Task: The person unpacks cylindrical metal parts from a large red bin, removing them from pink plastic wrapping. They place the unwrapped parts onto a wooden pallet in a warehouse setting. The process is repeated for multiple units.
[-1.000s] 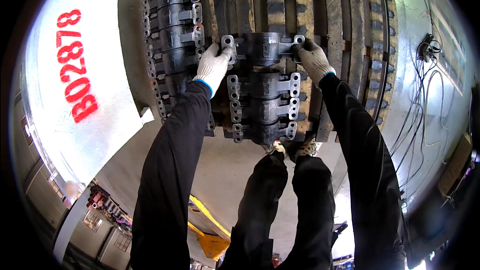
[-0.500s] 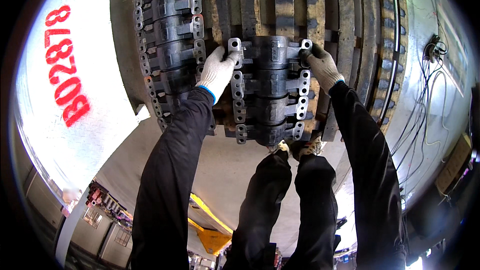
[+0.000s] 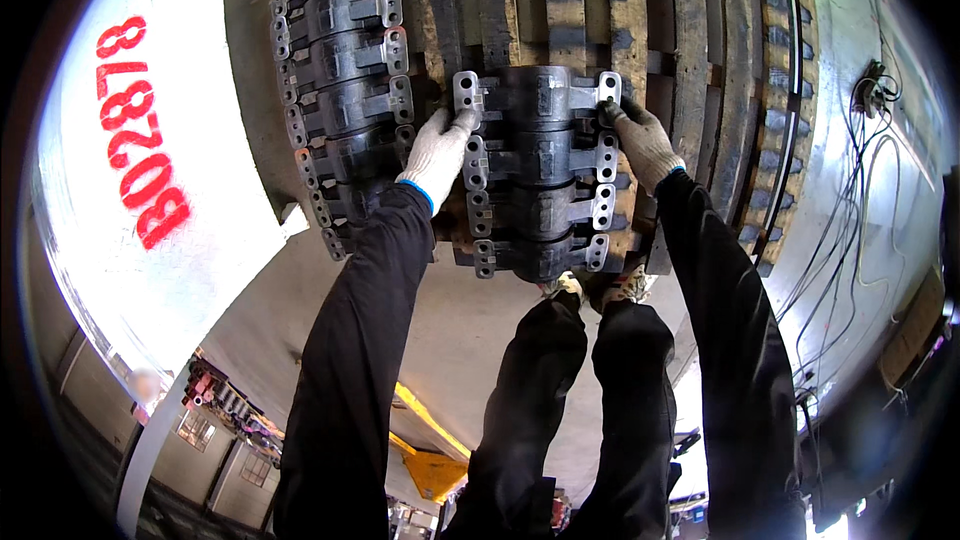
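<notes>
Both of my hands wear whitish knit gloves with dark fingertips. My left hand (image 3: 436, 157) grips the left end bracket of a black track roller (image 3: 540, 98), thumb against the metal. My right hand (image 3: 645, 148) holds its right end bracket, with fingertips curled partly out of sight. This roller is the farthest in a short row on a wooden pallet (image 3: 690, 80). Closer to my feet, several like rollers (image 3: 541, 212) lie side by side, their pale two-hole brackets lined up. The held roller sits close against its neighbour; whether it is lifted I cannot tell.
A longer row of similar rollers (image 3: 345, 55) runs along the pallet's left. Further left stands a white panel (image 3: 200, 270) with red markings. Black cables (image 3: 850, 190) trail across the floor on the right. Behind my legs is a yellow metal frame (image 3: 437, 470). My shoes (image 3: 628, 287) are at the pallet's edge.
The view has shifted slightly. My two hands stay on the end brackets of the same track roller, and the rollers keep nearly the same arrangement.
</notes>
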A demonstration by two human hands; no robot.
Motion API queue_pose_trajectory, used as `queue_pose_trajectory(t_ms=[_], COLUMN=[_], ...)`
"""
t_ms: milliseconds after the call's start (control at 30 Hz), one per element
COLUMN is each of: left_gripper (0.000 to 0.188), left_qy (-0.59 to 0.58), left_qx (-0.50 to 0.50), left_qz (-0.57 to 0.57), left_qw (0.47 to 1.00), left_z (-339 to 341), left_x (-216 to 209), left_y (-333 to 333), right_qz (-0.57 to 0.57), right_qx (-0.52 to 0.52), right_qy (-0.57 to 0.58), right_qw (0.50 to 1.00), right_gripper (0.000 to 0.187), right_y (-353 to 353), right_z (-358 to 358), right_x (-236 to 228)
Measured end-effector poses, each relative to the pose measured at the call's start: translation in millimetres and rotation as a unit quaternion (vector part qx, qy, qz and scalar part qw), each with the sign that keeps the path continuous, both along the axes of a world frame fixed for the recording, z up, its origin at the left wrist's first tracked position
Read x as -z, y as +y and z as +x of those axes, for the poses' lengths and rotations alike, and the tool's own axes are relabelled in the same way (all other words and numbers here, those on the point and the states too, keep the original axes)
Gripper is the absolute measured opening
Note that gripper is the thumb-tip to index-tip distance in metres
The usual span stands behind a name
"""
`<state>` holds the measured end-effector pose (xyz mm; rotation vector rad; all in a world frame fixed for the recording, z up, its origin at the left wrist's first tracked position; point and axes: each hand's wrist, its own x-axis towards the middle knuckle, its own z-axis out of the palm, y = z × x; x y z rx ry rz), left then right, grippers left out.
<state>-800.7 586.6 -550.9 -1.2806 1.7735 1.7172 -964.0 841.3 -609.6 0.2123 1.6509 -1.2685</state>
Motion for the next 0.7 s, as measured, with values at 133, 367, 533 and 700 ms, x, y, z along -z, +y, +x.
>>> queue_pose_trajectory(t_ms=[133,367,533,700], left_gripper=[0.05,0.038,0.039,0.036], left_qy=[0.005,0.016,0.002,0.009], left_qx=[-0.001,0.044,0.067,-0.025], left_qz=[-0.078,-0.169,-0.184,-0.12], left_qw=[0.997,0.985,0.981,0.992], left_z=[1.8,4.1,9.3,4.0], left_x=[9.5,14.9,19.5,2.0], left_y=[5.9,8.0,11.9,22.1], right_qz=[-0.013,-0.043,-0.026,-0.03], right_qx=[0.03,0.0,0.007,0.051], right_qy=[0.009,0.03,0.025,0.031], right_qw=[0.999,0.999,0.999,0.998], right_gripper=[0.049,0.049,0.047,0.032], right_y=[4.3,8.9,9.2,2.6], right_z=[6.5,7.0,11.6,14.4], right_x=[2.7,3.4,6.2,0.2])
